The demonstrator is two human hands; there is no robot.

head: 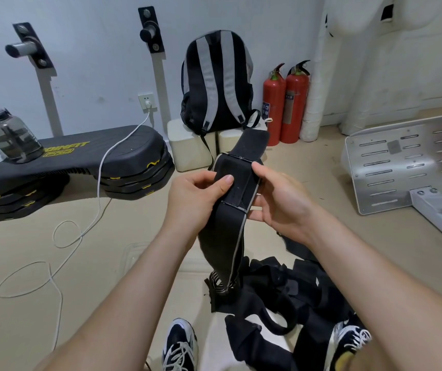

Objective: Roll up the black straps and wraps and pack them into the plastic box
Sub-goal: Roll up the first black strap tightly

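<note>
A long black wrap (230,226) with a grey edge is held up in front of me. My left hand (197,199) grips its left side, thumb pressed on a black patch. My right hand (276,202) pinches its right edge. The wrap's top end sticks up and its lower end hangs down to a pile of black straps and wraps (289,303) on the floor. A clear plastic box (134,253) lies on the floor behind my left forearm, mostly hidden.
A black step platform (80,162) with a water jug (11,135) stands at left. A white cable (80,231) loops over the floor. A backpack (217,79), two red extinguishers (285,103) and a metal plate (407,162) lie ahead. My shoes (179,346) are below.
</note>
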